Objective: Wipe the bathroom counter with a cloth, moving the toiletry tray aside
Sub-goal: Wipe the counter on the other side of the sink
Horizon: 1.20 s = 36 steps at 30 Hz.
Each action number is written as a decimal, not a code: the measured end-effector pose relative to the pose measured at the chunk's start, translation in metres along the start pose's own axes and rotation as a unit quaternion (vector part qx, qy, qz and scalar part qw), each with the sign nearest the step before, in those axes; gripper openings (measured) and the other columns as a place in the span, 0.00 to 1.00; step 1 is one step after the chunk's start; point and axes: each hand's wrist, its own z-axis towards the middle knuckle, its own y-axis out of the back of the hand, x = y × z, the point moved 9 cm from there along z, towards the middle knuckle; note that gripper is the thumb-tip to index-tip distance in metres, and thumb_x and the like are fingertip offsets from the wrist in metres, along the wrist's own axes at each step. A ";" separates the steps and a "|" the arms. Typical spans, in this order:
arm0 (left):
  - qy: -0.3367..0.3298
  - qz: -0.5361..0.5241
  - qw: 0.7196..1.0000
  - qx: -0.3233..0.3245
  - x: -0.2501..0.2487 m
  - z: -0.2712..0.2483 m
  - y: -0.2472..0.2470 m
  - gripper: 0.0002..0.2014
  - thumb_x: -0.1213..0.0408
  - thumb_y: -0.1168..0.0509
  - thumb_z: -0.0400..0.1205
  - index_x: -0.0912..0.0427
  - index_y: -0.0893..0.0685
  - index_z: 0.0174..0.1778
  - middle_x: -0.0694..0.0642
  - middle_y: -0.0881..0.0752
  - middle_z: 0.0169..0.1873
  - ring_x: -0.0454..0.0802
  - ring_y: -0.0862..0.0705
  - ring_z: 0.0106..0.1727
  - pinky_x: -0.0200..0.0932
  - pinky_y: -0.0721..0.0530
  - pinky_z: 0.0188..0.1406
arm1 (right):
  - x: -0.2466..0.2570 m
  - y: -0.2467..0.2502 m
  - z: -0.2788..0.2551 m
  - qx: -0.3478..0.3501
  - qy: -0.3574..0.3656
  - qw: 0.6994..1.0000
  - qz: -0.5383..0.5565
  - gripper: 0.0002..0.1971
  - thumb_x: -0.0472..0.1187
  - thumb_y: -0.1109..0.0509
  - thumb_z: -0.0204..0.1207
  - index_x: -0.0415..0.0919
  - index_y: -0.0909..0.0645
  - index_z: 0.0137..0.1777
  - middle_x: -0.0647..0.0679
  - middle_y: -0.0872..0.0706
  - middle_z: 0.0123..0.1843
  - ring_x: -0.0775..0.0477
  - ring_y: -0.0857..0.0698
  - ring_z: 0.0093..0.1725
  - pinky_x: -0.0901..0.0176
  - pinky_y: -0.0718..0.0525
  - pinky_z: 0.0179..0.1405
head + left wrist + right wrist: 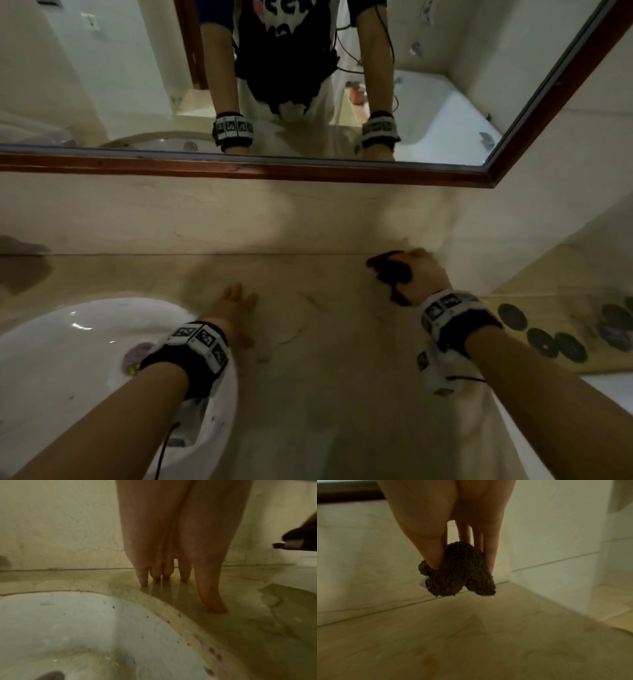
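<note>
We see the right hand gripping a dark, nubbly cloth, thumb and fingers curled round the wad; the cloth hangs below the fingertips, near the back wall of the counter. Left of this grip, well apart, the left hand lies flat with straight fingers, their tips touching the wet stone and holding nothing. The white sink sits just left of that hand. The toiletry tray, holding dark round items, rests right of the cloth hand. A framed mirror hangs beyond both.
</note>
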 end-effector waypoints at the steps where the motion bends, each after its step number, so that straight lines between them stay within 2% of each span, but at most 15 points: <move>1: 0.003 0.000 1.000 0.000 0.002 0.002 -0.001 0.47 0.55 0.29 0.77 0.53 0.56 0.83 0.60 0.63 0.83 0.57 0.60 0.85 0.49 0.48 0.84 | -0.023 0.009 0.001 -0.009 -0.027 1.000 -0.006 0.19 0.40 0.29 0.74 0.55 0.17 0.64 0.51 0.16 0.63 0.46 0.21 0.58 0.70 0.25 0.44; 4: 0.005 -0.008 1.000 -0.003 0.005 0.007 -0.002 0.48 0.55 0.29 0.77 0.51 0.56 0.83 0.58 0.64 0.83 0.55 0.61 0.85 0.48 0.48 0.84 | -0.079 0.020 0.009 -0.035 -0.097 0.994 0.026 0.14 0.45 0.30 0.76 0.59 0.17 0.61 0.47 0.21 0.61 0.51 0.25 0.48 0.82 0.31 0.31; 7: 0.004 -0.022 1.000 -0.009 0.008 0.010 -0.003 0.48 0.54 0.29 0.76 0.50 0.56 0.83 0.55 0.64 0.83 0.53 0.61 0.85 0.46 0.48 0.83 | -0.103 0.017 0.019 -0.015 -0.122 0.992 0.031 0.13 0.50 0.28 0.75 0.57 0.15 0.59 0.49 0.28 0.58 0.47 0.24 0.50 0.68 0.24 0.40; 11: 0.004 -0.040 0.999 -0.020 0.013 0.013 -0.004 0.49 0.54 0.27 0.75 0.47 0.55 0.83 0.53 0.64 0.83 0.51 0.61 0.85 0.44 0.48 0.83 | -0.112 0.010 0.031 -0.012 -0.123 0.992 -0.015 0.17 0.53 0.34 0.78 0.54 0.20 0.66 0.41 0.28 0.68 0.36 0.23 0.63 0.59 0.24 0.56; 14: 0.009 -0.036 0.999 -0.026 0.014 0.014 -0.006 0.48 0.54 0.28 0.75 0.46 0.55 0.83 0.51 0.64 0.83 0.50 0.61 0.85 0.45 0.48 0.83 | -0.116 -0.010 0.039 0.059 -0.111 0.989 -0.083 0.19 0.49 0.39 0.82 0.53 0.26 0.72 0.39 0.33 0.71 0.35 0.27 0.67 0.65 0.24 0.47; 16: 0.013 -0.034 0.999 -0.027 0.015 0.014 -0.006 0.49 0.54 0.27 0.75 0.47 0.55 0.83 0.52 0.64 0.84 0.50 0.60 0.85 0.45 0.47 0.83 | -0.115 -0.010 0.042 0.070 -0.090 0.984 -0.136 0.19 0.52 0.37 0.80 0.51 0.28 0.70 0.39 0.29 0.67 0.37 0.23 0.58 0.64 0.23 0.43; 18: 0.016 -0.039 0.999 -0.026 0.016 0.014 -0.006 0.49 0.55 0.26 0.74 0.47 0.54 0.83 0.52 0.63 0.84 0.50 0.60 0.85 0.46 0.48 0.83 | -0.100 -0.006 0.034 0.073 -0.057 0.981 -0.172 0.24 0.58 0.35 0.77 0.44 0.29 0.67 0.39 0.25 0.61 0.44 0.22 0.43 0.62 0.26 0.32; 19: 0.016 -0.041 0.999 -0.026 0.015 0.013 -0.005 0.50 0.55 0.26 0.74 0.47 0.54 0.83 0.53 0.62 0.84 0.50 0.60 0.85 0.45 0.48 0.83 | -0.096 -0.007 0.028 0.077 -0.063 0.981 -0.166 0.27 0.58 0.35 0.78 0.42 0.31 0.69 0.39 0.25 0.63 0.44 0.23 0.44 0.60 0.25 0.34; 21: 0.014 -0.033 0.999 -0.026 0.012 0.011 -0.004 0.49 0.55 0.27 0.74 0.47 0.55 0.83 0.53 0.62 0.84 0.51 0.59 0.85 0.45 0.47 0.83 | -0.092 -0.020 0.016 0.086 -0.072 0.983 -0.149 0.27 0.55 0.38 0.80 0.44 0.34 0.76 0.39 0.29 0.70 0.38 0.22 0.58 0.55 0.23 0.52; 23: 0.011 -0.034 0.999 -0.026 0.011 0.008 -0.003 0.49 0.55 0.27 0.75 0.48 0.55 0.83 0.54 0.62 0.84 0.52 0.60 0.85 0.45 0.47 0.83 | -0.083 -0.041 -0.001 0.124 -0.064 0.977 -0.158 0.27 0.48 0.38 0.82 0.59 0.40 0.79 0.40 0.39 0.78 0.34 0.29 0.70 0.49 0.26 0.69; 25: 0.007 -0.053 0.998 -0.032 0.012 0.004 -0.004 0.48 0.56 0.27 0.75 0.48 0.53 0.83 0.53 0.62 0.84 0.52 0.60 0.85 0.46 0.48 0.83 | -0.069 -0.056 -0.018 0.149 -0.079 0.976 -0.136 0.31 0.42 0.38 0.81 0.64 0.44 0.80 0.42 0.47 0.81 0.33 0.35 0.74 0.46 0.29 0.74; 28: -0.006 -0.061 0.997 -0.042 0.009 -0.012 -0.004 0.43 0.56 0.30 0.78 0.50 0.50 0.83 0.53 0.60 0.84 0.51 0.59 0.85 0.47 0.49 0.84 | -0.025 -0.076 -0.039 0.153 -0.041 0.977 -0.145 0.33 0.41 0.35 0.79 0.63 0.44 0.80 0.44 0.48 0.81 0.32 0.35 0.74 0.45 0.28 0.74; 32: -0.046 -0.047 0.997 -0.044 0.012 -0.045 -0.021 0.33 0.60 0.38 0.84 0.50 0.47 0.83 0.52 0.56 0.85 0.49 0.53 0.85 0.41 0.48 0.82 | 0.026 -0.123 -0.063 0.186 0.013 0.974 -0.127 0.34 0.50 0.29 0.70 0.64 0.36 0.75 0.46 0.35 0.77 0.35 0.29 0.66 0.43 0.24 0.66; 34: -0.059 -0.005 0.997 -0.054 0.017 -0.061 -0.030 0.31 0.66 0.43 0.86 0.48 0.49 0.83 0.51 0.57 0.84 0.50 0.53 0.86 0.43 0.49 0.82 | 0.058 -0.125 -0.079 0.184 0.021 0.973 -0.135 0.32 0.51 0.29 0.70 0.59 0.34 0.75 0.45 0.33 0.75 0.36 0.28 0.64 0.44 0.24 0.65; 36: -0.063 0.023 0.997 -0.038 0.019 -0.070 -0.040 0.34 0.76 0.49 0.85 0.47 0.51 0.83 0.52 0.60 0.84 0.51 0.55 0.86 0.45 0.53 0.84 | 0.090 -0.130 -0.092 0.190 0.031 0.973 -0.130 0.30 0.46 0.29 0.73 0.51 0.33 0.75 0.42 0.35 0.76 0.34 0.28 0.67 0.44 0.25 0.68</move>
